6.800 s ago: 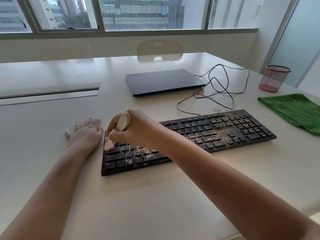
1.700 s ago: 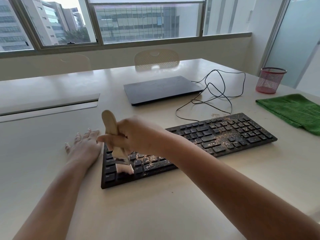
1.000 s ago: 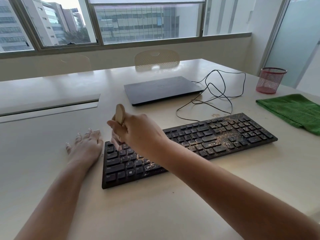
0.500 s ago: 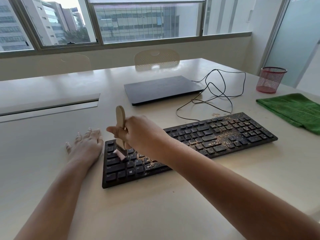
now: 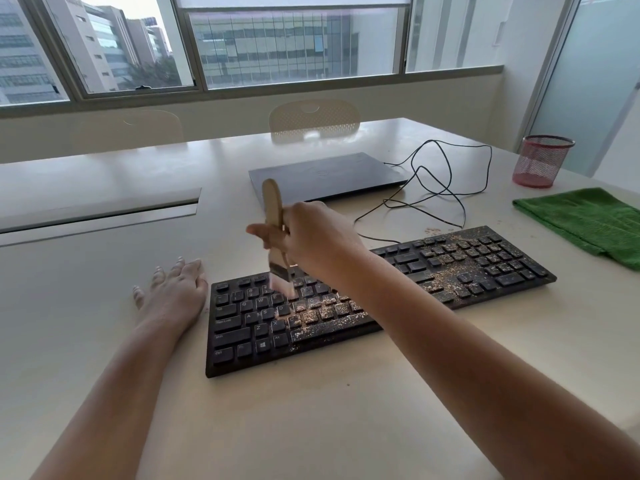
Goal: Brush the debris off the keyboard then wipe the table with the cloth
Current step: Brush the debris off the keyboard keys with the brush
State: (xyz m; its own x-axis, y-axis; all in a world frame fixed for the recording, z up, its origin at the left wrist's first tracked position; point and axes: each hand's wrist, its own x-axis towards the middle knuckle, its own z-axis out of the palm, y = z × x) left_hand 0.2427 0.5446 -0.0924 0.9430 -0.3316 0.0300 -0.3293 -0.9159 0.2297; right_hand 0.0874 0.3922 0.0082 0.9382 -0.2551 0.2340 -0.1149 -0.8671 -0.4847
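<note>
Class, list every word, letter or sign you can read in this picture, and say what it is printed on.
"Ctrl", "Shift", "Alt", "Q", "W", "A", "S", "Z", "X": keyboard keycaps at its left end.
Other key legends: blurred, hidden by the arm or under debris.
Laptop lid logo: too small to read.

You have just one camera, and it sits on your head. It looks forward and down over the tabletop (image 5: 311, 427). Your two arms reach in from the bottom edge, so it is close to them. The keyboard (image 5: 485, 268) lies near the middle. Far off, at the top, the camera faces the windows (image 5: 298, 46). No second view shares this scene.
</note>
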